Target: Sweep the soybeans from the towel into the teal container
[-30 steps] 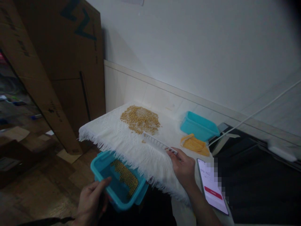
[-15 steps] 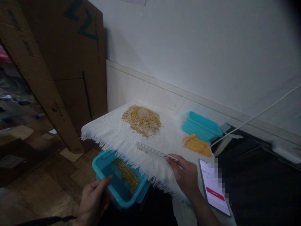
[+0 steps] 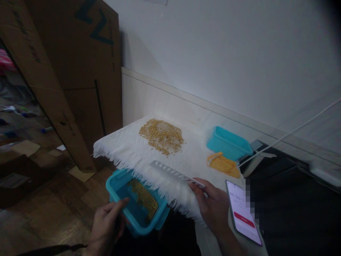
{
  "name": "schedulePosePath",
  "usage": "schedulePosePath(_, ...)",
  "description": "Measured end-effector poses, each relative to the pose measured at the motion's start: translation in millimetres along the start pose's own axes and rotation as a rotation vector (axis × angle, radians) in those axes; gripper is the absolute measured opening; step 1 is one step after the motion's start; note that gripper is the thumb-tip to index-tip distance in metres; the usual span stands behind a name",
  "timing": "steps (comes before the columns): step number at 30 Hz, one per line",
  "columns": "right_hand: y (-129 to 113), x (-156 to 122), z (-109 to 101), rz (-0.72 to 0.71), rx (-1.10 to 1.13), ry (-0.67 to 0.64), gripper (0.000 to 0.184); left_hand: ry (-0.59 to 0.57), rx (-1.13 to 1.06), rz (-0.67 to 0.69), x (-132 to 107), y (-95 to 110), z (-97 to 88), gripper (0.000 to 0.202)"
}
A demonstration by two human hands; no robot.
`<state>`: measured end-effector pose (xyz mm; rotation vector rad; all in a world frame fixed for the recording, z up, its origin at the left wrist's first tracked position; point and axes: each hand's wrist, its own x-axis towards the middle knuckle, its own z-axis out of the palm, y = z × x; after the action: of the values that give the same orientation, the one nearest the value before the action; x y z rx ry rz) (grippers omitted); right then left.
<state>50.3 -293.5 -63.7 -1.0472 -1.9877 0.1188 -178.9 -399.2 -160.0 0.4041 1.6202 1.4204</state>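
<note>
My left hand [image 3: 108,220] grips the near-left rim of a blue plastic basket [image 3: 117,193], thumb over the edge. The basket is held tilted just below the table edge, with a layer of yellow soybeans [image 3: 145,199] inside. In my right hand [image 3: 211,204] is a flat, pale slotted tool [image 3: 173,172], its exact kind unclear. It points left over the fringed edge of the white tablecloth [image 3: 128,149]. Beyond it a spread-out pile of soybeans [image 3: 161,135] lies on the cloth.
A second blue basket [image 3: 229,142] stands at the back right by the wall, with an orange-yellow cloth [image 3: 223,165] in front. A phone [image 3: 243,213] with a lit screen lies at the right edge. A large cardboard box [image 3: 87,89] stands on the left.
The slotted tool has turned so its slotted face shows more. A few beans seen beside it earlier no longer show there. My right hand shifted slightly right; the left kept its grip.
</note>
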Motion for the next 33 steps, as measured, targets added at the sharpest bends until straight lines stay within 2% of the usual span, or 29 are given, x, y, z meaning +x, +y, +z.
schedulePosePath(4, 33.0, 15.9, 8.0, 0.101, -0.111, 0.154, 0.026, -0.010, -0.011, -0.016, 1.7, -0.3, 0.5, 0.050)
schedulePosePath(8, 53.2, 14.5, 9.7, 0.134, -0.210, 0.205, 0.027, 0.021, -0.041, -0.026, -0.1, 1.8, 2.1, 0.050)
schedulePosePath(17, 43.6, 7.2, 9.4, 0.118, -0.149, 0.136, 0.027, 0.014, -0.027, -0.025, -0.4, 2.3, 2.2, 0.048)
schedulePosePath(25, 38.3, 4.3, 12.5, 0.078, -0.153, 0.136, 0.027, 0.018, -0.057, 0.001, -1.1, 0.3, 1.2, 0.048)
schedulePosePath(29, 37.5, 4.0, 12.3, 0.087, -0.130, 0.117, 0.025, 0.022, -0.030, -0.001, 2.4, -2.2, -0.2, 0.049)
schedulePosePath(33, 42.7, 7.6, 10.0, 0.117, -0.159, 0.153, 0.026, 0.005, -0.033, 0.003, 5.7, -6.6, -2.3, 0.047)
